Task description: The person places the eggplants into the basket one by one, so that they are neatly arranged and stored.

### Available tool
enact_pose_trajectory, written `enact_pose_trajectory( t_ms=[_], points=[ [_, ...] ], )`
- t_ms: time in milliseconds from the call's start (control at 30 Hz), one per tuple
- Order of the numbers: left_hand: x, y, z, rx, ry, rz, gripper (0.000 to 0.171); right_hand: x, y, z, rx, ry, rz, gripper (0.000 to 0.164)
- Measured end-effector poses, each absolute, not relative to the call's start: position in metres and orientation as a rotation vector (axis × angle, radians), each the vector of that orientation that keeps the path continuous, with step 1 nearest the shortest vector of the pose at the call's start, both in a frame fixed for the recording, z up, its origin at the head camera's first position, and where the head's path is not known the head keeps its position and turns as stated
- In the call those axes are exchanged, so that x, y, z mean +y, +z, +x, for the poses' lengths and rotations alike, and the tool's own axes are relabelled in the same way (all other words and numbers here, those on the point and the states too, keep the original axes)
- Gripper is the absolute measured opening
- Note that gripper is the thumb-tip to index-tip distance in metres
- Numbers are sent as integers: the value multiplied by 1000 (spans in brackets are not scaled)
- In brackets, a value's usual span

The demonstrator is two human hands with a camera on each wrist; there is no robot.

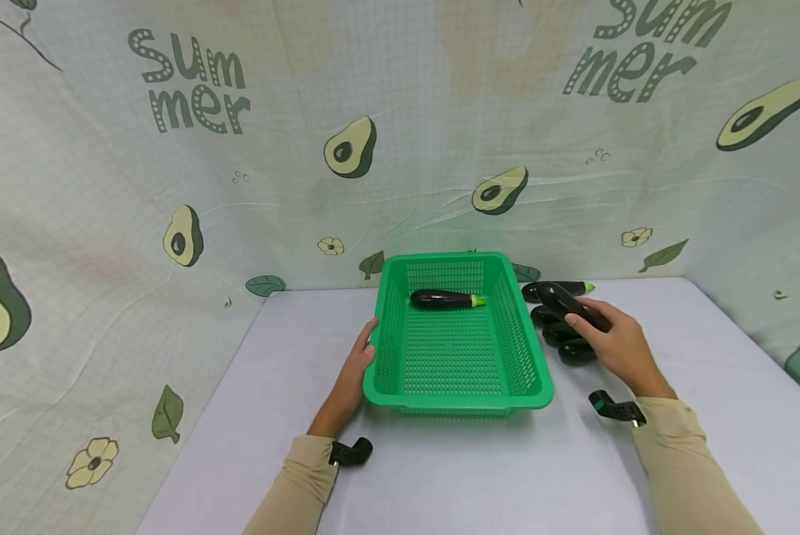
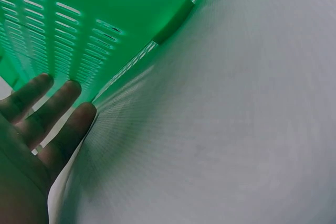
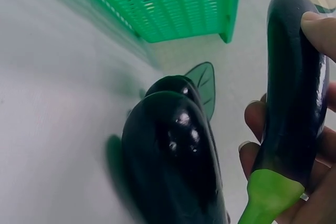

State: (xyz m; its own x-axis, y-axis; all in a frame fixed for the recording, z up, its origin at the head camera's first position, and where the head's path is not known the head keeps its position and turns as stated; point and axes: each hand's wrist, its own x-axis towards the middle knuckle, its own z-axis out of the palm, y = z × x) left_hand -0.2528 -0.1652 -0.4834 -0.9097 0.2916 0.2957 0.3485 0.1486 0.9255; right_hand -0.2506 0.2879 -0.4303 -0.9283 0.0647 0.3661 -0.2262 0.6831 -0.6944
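A green plastic basket [image 1: 453, 357] stands mid-table, with one eggplant [image 1: 443, 299] lying across its far part. My left hand [image 1: 353, 371] rests against the basket's left side; in the left wrist view its fingers [image 2: 58, 103] look fairly straight against the slotted wall. To the right of the basket, my right hand [image 1: 617, 342] holds another eggplant [image 1: 567, 303] above several more eggplants [image 1: 560, 334] on the table. The right wrist view shows the held eggplant [image 3: 294, 87] between thumb and fingers, its green stem end downward, and the lying eggplants [image 3: 170, 156] beside it.
A white cloth covers the table [image 1: 440, 475]. Behind it hangs a pale curtain [image 1: 413, 208] printed with avocados, leaves and lettering. Black wrist cameras sit on the left wrist [image 1: 351, 452] and right wrist [image 1: 617, 409].
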Motion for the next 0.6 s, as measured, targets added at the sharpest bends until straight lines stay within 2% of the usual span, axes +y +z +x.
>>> enact_pose_trajectory(
  t_ms=[600],
  points=[
    [-164, -481, -252, -2342, -1925, -641, 55, 281, -426, -254, -2513, 1170, 121, 59]
  ],
)
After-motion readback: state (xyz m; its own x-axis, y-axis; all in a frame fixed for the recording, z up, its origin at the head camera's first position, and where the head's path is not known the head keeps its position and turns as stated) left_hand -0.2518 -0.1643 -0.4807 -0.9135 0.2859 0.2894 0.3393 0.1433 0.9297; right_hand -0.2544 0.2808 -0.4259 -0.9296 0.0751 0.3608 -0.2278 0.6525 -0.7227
